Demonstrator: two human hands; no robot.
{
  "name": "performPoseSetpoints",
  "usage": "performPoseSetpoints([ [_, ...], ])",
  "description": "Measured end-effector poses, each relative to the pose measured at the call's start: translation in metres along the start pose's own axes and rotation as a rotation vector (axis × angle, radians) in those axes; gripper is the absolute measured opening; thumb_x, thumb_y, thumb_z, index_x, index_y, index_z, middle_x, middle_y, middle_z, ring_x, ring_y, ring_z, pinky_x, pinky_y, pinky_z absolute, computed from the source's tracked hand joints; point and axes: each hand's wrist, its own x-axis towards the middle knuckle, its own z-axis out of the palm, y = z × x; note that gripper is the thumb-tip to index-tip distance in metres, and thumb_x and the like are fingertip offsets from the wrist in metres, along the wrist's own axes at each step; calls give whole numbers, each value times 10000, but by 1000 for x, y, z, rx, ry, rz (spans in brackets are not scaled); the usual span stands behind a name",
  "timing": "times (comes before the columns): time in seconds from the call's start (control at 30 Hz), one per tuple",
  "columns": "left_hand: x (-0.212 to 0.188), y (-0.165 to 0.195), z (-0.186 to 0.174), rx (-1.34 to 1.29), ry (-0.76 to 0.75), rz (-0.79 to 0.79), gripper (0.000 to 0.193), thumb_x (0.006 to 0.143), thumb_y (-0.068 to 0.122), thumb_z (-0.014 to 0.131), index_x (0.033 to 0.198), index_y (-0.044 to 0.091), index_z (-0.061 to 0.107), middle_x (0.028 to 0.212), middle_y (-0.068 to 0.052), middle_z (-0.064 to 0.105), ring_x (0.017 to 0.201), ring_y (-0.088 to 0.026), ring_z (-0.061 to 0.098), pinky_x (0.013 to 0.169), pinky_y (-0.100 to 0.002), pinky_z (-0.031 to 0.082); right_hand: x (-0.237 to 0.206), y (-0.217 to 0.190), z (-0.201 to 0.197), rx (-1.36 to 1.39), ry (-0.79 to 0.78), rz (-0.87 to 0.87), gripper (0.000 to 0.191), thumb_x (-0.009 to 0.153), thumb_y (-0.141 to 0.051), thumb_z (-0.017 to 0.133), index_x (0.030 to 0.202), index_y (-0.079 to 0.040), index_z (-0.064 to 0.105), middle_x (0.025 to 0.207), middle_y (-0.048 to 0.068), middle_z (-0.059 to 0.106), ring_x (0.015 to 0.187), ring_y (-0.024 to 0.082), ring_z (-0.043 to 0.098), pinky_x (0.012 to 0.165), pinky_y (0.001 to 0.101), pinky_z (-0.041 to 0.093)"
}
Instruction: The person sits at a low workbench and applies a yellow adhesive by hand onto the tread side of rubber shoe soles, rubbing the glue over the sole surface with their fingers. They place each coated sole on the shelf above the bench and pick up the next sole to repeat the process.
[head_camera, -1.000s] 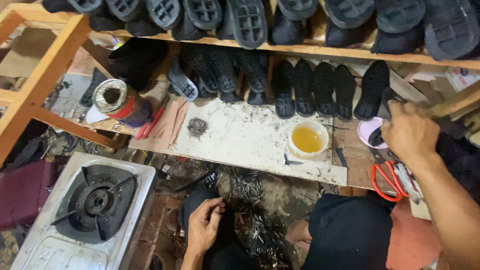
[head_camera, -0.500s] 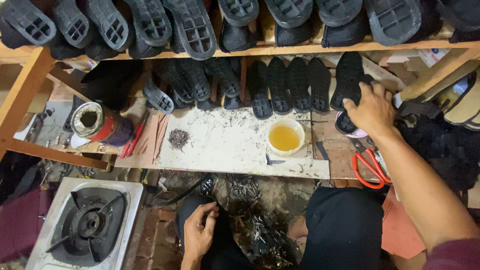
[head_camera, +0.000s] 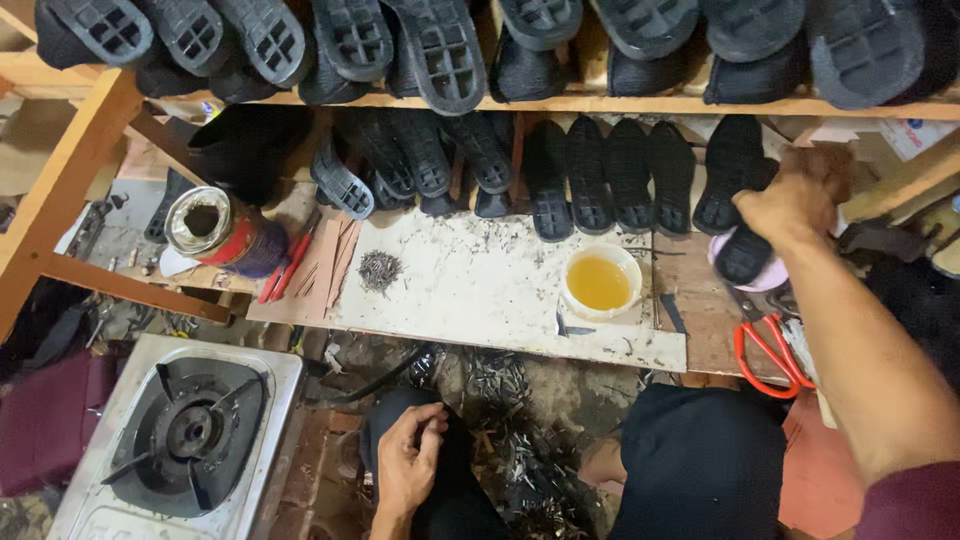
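My right hand (head_camera: 795, 200) is at the right end of the lower row of black rubber shoe soles, closed around one black sole (head_camera: 745, 250) that points down over a pink lid (head_camera: 770, 278). Beside it another black sole (head_camera: 727, 175) still leans in the row. My left hand (head_camera: 408, 462) rests low on my dark trouser leg, fingers loosely curled, holding nothing that I can see. Between the hands lies a stained white work board (head_camera: 470, 285) with a small bowl of yellow glue (head_camera: 600, 281) on it.
A wooden shelf (head_camera: 600, 103) carries more black soles above. A red tin can (head_camera: 215, 232), red-handled tools (head_camera: 285, 270) and a pile of small nails (head_camera: 380, 268) sit at the left. Red scissors (head_camera: 768, 352) lie at the right. A gas stove (head_camera: 185, 435) stands lower left.
My right hand has closed on a sole at the row's right end and lifted it out over the pink lid. The view has shifted; my left hand stays on my leg.
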Motion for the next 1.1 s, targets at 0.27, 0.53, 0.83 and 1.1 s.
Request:
performPoseSetpoints([
  [0.27,2,-3,4,-44,19,-25,200,908,0,575,1054,-24,710,899,-94,746,791,-160,732,676,-269,588,18,7,-20,-91,217,-202,910,838,-300,764,1619,-58,363,1652,325,282,1428,637,234,1163,683,259],
  [0.53,3,-1,2,27,12,-3,187,922,26,590,1056,-18,712,910,-97,761,783,-160,749,683,-273,581,28,24,-3,-26,81,-154,672,965,-326,772,1529,-91,492,1434,262,548,1370,497,486,1132,638,407],
  [0.83,9,1,5,18,18,-40,194,916,27,584,1046,-22,721,918,-97,768,779,-160,756,672,-271,591,-80,-13,-20,1747,-536,-231,647,981,-124,557,1611,-142,413,968,106,649,925,248,620,897,455,523],
  [1.1,12,0,19,7,-10,-47,179,926,42,596,1044,-29,710,902,-99,761,781,-160,750,686,-270,579,-207,-33,-35,2176,-612,-215,401,1122,-104,531,1523,-92,508,638,-40,340,653,124,416,662,331,405],
])
